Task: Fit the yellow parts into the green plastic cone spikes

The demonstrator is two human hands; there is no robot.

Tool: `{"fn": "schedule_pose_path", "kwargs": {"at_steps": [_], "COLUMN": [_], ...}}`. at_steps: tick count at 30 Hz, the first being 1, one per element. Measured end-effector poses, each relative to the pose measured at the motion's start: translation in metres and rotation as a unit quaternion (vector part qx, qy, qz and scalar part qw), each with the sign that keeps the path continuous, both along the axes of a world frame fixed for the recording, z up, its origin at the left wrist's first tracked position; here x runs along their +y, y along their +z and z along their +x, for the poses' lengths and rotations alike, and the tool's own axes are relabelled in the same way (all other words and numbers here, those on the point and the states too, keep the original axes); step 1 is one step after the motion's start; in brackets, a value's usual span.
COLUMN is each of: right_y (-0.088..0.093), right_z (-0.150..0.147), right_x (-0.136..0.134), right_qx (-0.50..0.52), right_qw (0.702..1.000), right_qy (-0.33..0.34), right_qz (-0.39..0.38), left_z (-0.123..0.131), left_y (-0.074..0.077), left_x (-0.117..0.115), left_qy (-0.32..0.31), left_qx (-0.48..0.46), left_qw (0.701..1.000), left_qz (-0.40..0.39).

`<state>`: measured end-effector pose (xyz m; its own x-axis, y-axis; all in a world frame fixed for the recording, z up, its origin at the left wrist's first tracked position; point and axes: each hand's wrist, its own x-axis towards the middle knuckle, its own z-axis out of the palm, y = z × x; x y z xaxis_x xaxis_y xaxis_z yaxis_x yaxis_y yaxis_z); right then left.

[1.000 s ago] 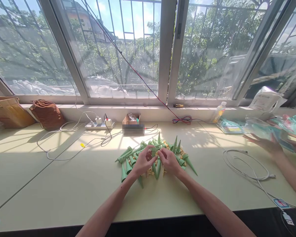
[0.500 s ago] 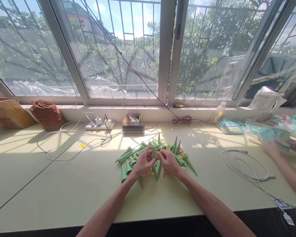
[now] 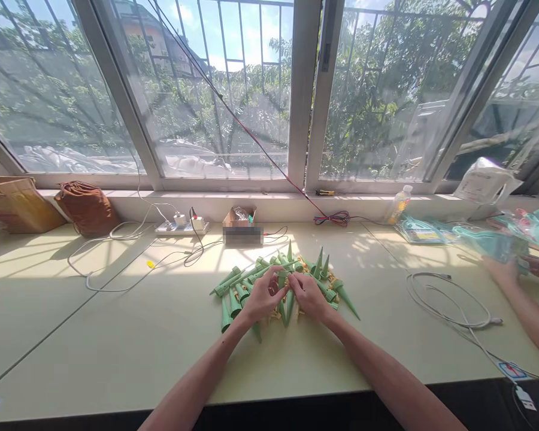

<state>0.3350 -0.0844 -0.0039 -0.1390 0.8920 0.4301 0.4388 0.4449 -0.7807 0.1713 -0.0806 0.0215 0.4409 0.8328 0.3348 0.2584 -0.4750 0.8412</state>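
A pile of green plastic cones mixed with small tan pieces lies in the middle of the pale yellow table. Both my hands rest on top of it, close together. My left hand has its fingers curled in a pinch toward the right one. My right hand is pinched too, its fingertips meeting the left's over a green cone. What exactly sits between the fingertips is too small to make out.
A co-worker's hand at the right handles teal packets. A white cable loops on the table right. A cardboard box, power strip, brown bag, and bottle line the window sill.
My hands stayed on the pile, their fingers shifting slightly. The co-worker's hand drew back to the right with the teal packets.
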Motion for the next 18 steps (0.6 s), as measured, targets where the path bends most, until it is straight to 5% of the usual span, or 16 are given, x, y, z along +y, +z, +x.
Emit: {"fn": "schedule_pose_path", "kwargs": {"at_steps": [18], "right_y": [0.004], "right_z": [0.000], "right_x": [-0.002], "right_qx": [0.014], "right_qw": [1.000], "right_qy": [0.007], "right_qz": [0.002], "left_z": [-0.002], "left_y": [-0.003], "left_x": [0.002], "left_qy": [0.009], "left_qx": [-0.003], "left_qw": [1.000], "left_qz": [0.005]}}
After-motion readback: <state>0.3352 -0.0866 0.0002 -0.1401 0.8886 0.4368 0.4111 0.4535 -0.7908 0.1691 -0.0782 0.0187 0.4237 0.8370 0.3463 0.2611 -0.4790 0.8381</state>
